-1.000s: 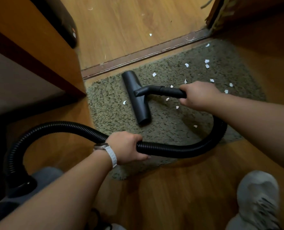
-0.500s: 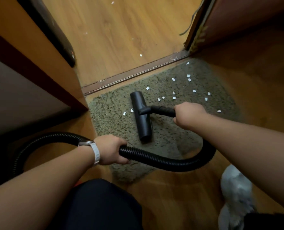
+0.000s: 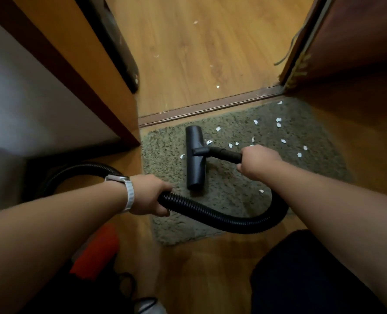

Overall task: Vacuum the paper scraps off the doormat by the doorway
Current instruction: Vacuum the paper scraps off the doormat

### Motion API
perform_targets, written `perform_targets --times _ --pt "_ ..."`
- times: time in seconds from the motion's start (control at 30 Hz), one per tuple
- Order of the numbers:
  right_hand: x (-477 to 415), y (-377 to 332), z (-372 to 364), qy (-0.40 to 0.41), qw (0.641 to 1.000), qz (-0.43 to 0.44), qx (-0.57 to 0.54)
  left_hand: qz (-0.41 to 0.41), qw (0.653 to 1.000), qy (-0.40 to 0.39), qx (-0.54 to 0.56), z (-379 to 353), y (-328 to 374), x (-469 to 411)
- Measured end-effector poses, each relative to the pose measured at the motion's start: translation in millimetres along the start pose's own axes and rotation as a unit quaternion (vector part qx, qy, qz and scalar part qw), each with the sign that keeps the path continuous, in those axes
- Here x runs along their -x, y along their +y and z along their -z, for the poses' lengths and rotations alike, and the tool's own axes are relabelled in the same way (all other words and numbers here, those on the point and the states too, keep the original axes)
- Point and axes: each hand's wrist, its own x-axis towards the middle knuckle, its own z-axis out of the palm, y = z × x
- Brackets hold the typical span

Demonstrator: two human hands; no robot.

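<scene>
i looked down at a grey-green doormat (image 3: 231, 200) lying just inside a doorway, its far edge beside the brown threshold strip (image 3: 210, 107). my right hand (image 3: 259, 162) was wrapped around the black wand (image 3: 225, 152) of a vacuum cleaner, fingers curled tight about it. the wand joined a long black floor nozzle (image 3: 195, 168) that lay flat on the left half of the mat, pointing away from me. my left hand (image 3: 150, 194), a pale-strapped watch (image 3: 126, 191) on its wrist, gripped the ribbed black hose (image 3: 222, 217), which looped over the near part of the mat and under my right forearm. small white paper scraps (image 3: 278, 125) were scattered over the mat, mostly on its far right part beyond my right hand. one sat just left of the nozzle, one just beside its right edge, and one lay alone near the hose bend. a few more lay on the light wooden floor (image 3: 199, 53) past the threshold.
</scene>
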Motion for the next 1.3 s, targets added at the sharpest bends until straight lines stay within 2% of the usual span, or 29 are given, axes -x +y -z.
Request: perform_targets --times 0.2,0.33,0.47,0.67,0.8,1.03,1.17,1.3 --pt "-8 -5 9 0.012 0.998 0.014 -0.054 0.024 0.999 0.019 0.020 7 -1 30" --pt "-23 -8 6 0.034 0.998 0.017 -0.052 0.030 0.998 0.051 0.012 2 -18 28" --pt "-33 -5 -6 0.045 0.998 0.014 -0.047 0.011 0.997 0.081 0.002 -22 -29 19" --pt "-28 -6 -24 0.018 1.000 -0.008 -0.014 -0.029 0.986 0.165 0.016 -67 -42 3" --pt "-29 -11 -28 -0.001 1.000 0.012 -0.007 -0.051 0.983 0.175 0.004 -86 -41 -1" --pt "-39 -13 -36 0.013 0.999 0.027 -0.023 -0.070 0.982 0.177 0.000 -92 -49 -5" --pt "-46 -10 -41 0.029 0.999 0.009 -0.037 -0.065 0.982 0.177 0.010 -88 -51 -13" --pt "-53 -20 -48 0.030 0.998 0.026 -0.045 -0.062 0.981 0.184 -0.005 -85 -58 -19"
